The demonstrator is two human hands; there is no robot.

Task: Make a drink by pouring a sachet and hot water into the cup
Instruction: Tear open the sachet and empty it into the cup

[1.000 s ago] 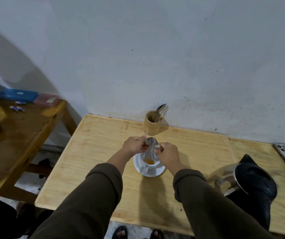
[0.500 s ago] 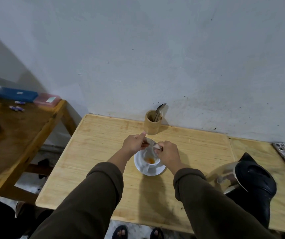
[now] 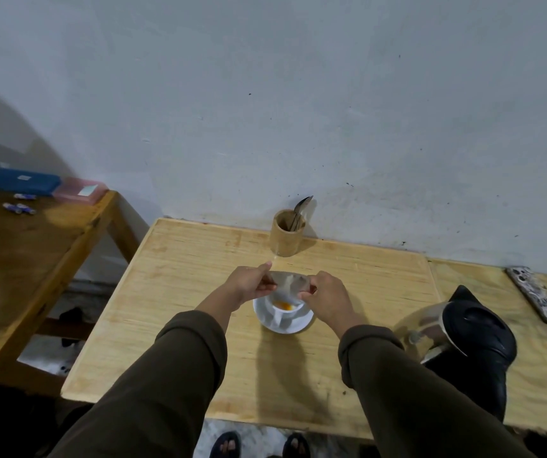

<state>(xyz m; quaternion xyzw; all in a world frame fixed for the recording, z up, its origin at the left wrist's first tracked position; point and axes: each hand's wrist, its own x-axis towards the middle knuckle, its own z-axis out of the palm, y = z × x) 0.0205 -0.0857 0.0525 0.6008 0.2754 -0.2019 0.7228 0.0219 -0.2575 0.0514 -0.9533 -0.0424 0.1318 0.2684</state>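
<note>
A white cup (image 3: 286, 310) stands on a white saucer (image 3: 285, 325) in the middle of the light wooden table (image 3: 182, 292). Orange powder lies at the bottom of the cup. A small silvery sachet (image 3: 288, 283) is stretched flat just above the cup's rim. My left hand (image 3: 249, 283) pinches its left end and my right hand (image 3: 326, 294) pinches its right end. A glass kettle with a black lid (image 3: 473, 328) stands to the right, near my right forearm.
A bamboo holder with spoons (image 3: 287, 233) stands at the wall behind the cup. A phone (image 3: 536, 294) lies at the far right. A darker side table (image 3: 34, 246) on the left carries a blue case (image 3: 17, 181), a pink box (image 3: 80, 190) and small items.
The sachet, held upright and tipped over the cup a second ago, is now pulled out flat between both hands above the cup. The hands have spread slightly apart.
</note>
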